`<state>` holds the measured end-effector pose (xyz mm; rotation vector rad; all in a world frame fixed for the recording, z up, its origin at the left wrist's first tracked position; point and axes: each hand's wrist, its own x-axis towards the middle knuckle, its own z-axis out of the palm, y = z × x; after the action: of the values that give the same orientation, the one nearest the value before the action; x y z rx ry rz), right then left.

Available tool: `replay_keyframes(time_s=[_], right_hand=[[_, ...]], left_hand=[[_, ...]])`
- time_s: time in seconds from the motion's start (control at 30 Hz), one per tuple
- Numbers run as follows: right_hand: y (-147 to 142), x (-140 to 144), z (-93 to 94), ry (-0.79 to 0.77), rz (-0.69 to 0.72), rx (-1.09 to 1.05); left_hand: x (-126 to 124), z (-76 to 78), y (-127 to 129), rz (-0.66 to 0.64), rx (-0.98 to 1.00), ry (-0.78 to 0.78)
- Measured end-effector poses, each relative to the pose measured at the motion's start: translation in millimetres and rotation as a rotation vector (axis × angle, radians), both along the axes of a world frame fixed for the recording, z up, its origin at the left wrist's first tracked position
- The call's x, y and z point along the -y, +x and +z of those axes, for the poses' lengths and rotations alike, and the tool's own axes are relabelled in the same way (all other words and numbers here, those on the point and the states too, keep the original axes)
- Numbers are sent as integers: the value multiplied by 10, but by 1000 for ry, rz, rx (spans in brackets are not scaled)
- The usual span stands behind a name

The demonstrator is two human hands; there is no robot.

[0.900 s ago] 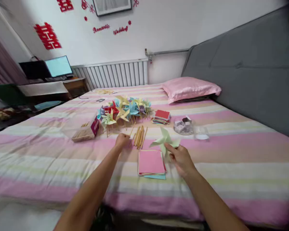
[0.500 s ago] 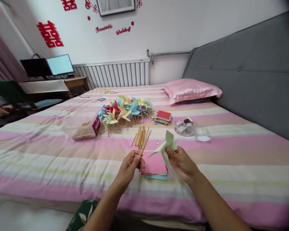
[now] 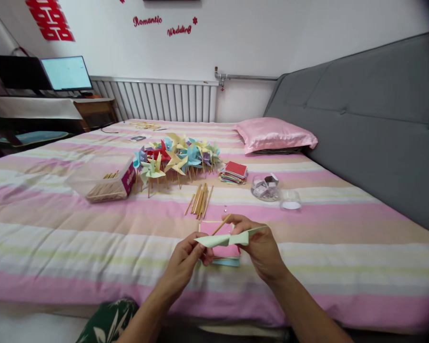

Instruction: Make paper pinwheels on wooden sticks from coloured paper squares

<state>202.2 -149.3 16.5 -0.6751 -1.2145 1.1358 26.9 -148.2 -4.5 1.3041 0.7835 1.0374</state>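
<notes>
On the striped bed (image 3: pixel 57 238), beyond the hands, lie a loose bundle of wooden sticks (image 3: pixel 199 200), a heap of finished pinwheels (image 3: pixel 175 159), an open box of sticks (image 3: pixel 105 186), a stack of coloured paper squares (image 3: pixel 233 172) and two clear containers (image 3: pixel 271 190). A pink pillow (image 3: pixel 273 136) rests near the grey headboard (image 3: pixel 364 119). Directly below the hands lies a pink paper stack (image 3: pixel 224 252), partly hidden by them.

The pale green pinwheel (image 3: pixel 229 237) is held above that stack, lying nearly flat between both hands. The right hand (image 3: pixel 259 245) is closed around its right side. The left hand (image 3: pixel 184 262) pinches a wooden stick (image 3: pixel 221 224), which slants up behind the pinwheel.

Compared with half a second ago, the pinwheel has tipped from upright to edge-on, the stick has been brought against it, and both hands have drawn closer together.
</notes>
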Motion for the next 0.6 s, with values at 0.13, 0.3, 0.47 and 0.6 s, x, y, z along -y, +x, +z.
replay_keyframes(time_s=[0.13,0.3,0.47,0.6], right_hand=[[-17,48,-6,101,-38,33],[-40,73,-5,199,-97,60],[-74,68,4,273,-130,52],[-85,73,7,289,-147,55]], left_hand=[[-10,-35,-5,80,-25,-29],[-36,-76,-27,119,-63,-9],[-32,-82,-27,117,-64,-9],[-26,-80,-22,115,-51,-18]])
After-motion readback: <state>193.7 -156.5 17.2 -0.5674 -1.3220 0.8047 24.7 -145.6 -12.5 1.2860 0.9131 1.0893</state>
